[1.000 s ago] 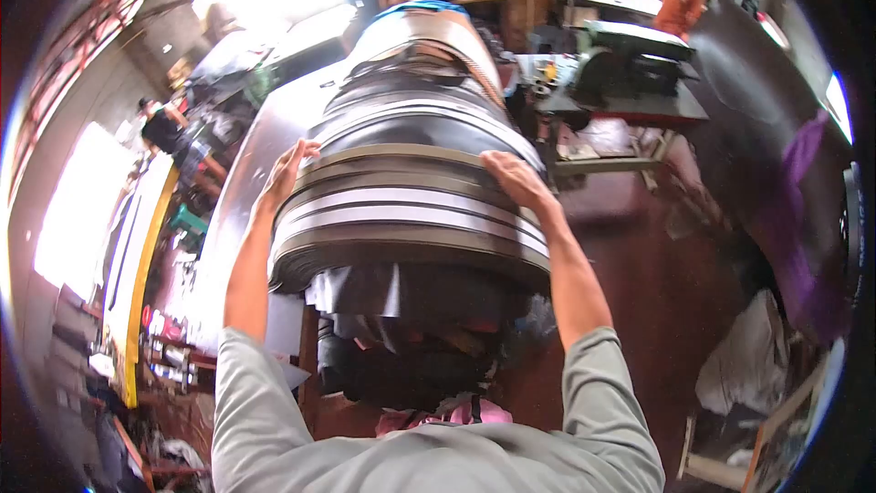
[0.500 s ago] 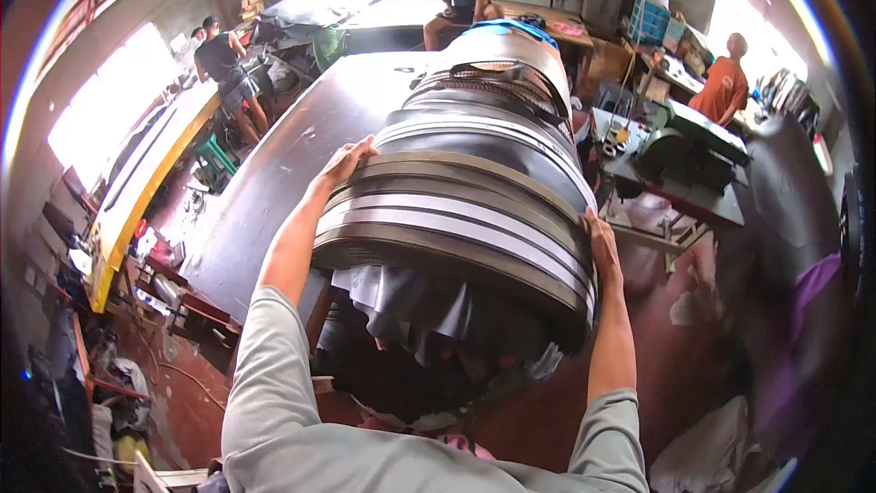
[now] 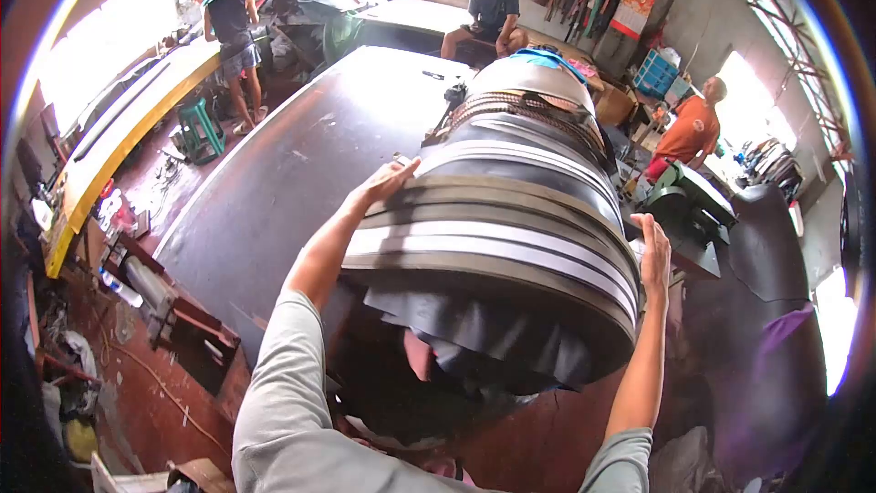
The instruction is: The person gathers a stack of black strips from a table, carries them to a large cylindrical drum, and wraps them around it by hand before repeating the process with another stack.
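Note:
A thick stack of long dark, brown and white strips (image 3: 493,228) lies over the near end of the table, curving down at its front. My left hand (image 3: 391,181) is at the stack's upper left edge, fingers extended and pointing right. On the other side, my right hand (image 3: 653,251) is upright beside the right edge, fingers extended and a small gap showing at the fingertips. Black sheets (image 3: 484,329) hang below the strips. Farther back, braided brown strips (image 3: 529,110) lie across the pile.
A dark tabletop (image 3: 274,164) extends left of the pile. One person (image 3: 493,14) sits behind it, another (image 3: 233,32) stands at left, and one in orange (image 3: 689,128) is at right. A green machine (image 3: 689,201) stands right; a yellow-edged bench (image 3: 137,119) is left.
The view has shifted, and the stack appears farther right. My right hand has come away from the stack's side. The person in orange has turned and raised their head.

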